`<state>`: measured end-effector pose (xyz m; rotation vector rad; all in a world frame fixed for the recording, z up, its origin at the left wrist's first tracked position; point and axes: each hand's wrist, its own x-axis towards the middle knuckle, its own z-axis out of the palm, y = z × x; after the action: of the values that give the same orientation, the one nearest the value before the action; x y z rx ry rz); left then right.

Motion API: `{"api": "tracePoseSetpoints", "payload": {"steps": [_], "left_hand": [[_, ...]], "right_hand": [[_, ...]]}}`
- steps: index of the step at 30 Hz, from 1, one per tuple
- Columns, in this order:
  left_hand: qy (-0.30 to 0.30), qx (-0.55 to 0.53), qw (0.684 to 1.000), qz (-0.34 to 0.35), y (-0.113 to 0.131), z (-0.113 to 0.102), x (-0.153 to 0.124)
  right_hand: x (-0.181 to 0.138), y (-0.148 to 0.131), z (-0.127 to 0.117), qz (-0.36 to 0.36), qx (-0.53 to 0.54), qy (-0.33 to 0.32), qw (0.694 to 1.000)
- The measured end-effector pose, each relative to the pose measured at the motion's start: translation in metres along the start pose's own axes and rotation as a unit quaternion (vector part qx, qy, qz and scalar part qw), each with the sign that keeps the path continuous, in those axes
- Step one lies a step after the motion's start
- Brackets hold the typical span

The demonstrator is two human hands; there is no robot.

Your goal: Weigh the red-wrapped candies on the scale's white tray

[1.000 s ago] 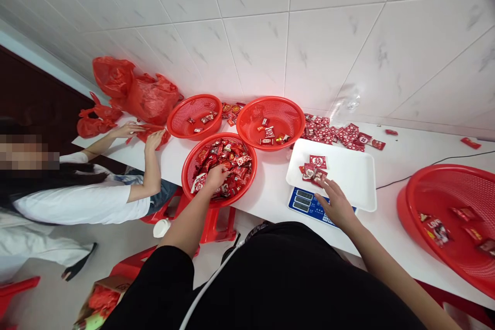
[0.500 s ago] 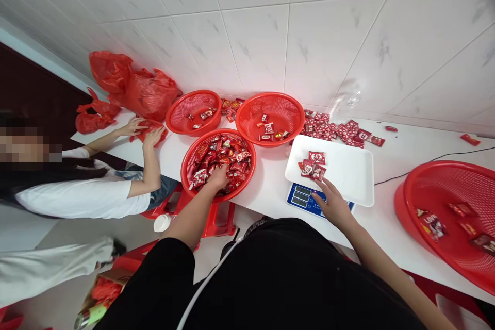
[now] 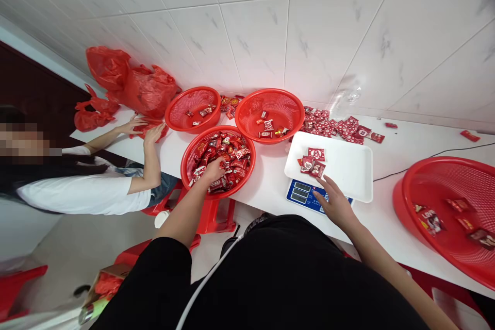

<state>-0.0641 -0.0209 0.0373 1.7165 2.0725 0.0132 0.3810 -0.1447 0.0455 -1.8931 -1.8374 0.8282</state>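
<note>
My left hand (image 3: pixel 214 170) reaches into a red plastic basket (image 3: pixel 184 178) heaped with wrapped candies (image 3: pixel 226 149). Its fingers are bent together at the pile, and what they hold, if anything, is hidden. Over the front edge of a white weighing tray (image 3: pixel 348 170), my right hand (image 3: pixel 333 200) is open, thumb and fingers apart, fingertips close to several red candy packets (image 3: pixel 312 165) lying on the tray. Below the tray shows the blue panel of a digital scale (image 3: pixel 303 195), partly behind the right hand.
Two red baskets (image 3: pixel 240 100) with a few candies stand behind. Red packets (image 3: pixel 328 126) lie along the wall. A larger red basket (image 3: pixel 402 191) stands at right, near a black cable (image 3: pixel 410 169). At left a co-worker (image 3: pixel 77 191) presses a red plastic bag (image 3: pixel 143 128).
My left hand has shifted slightly left and up within the candy pile. My right hand stays by the tray. A pale-clothed leg at lower left has moved mostly out of view.
</note>
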Motion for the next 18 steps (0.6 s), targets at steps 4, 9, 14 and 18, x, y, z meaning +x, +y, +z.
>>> {"api": "tracePoseSetpoints", "payload": {"steps": [4, 9, 14, 18], "left_hand": [[-0.018, 0.071, 0.997, -0.014, 0.008, 0.020, -0.001], [-0.008, 0.088, 0.995, -0.048, 0.015, 0.028, 0.002], [0.037, 0.026, 0.998, -0.054, 0.008, 0.007, 0.006], [0.098, -0.024, 0.992, -0.079, 0.004, -0.025, 0.002]], "right_hand": [[-0.002, -0.007, -0.002, -0.019, 0.012, 0.010, 1.000], [-0.003, -0.006, -0.001, -0.021, 0.038, 0.008, 0.999], [-0.007, 0.002, 0.001, -0.005, 0.044, 0.013, 0.999], [-0.011, 0.006, -0.001, 0.004, 0.049, 0.033, 0.998]]}}
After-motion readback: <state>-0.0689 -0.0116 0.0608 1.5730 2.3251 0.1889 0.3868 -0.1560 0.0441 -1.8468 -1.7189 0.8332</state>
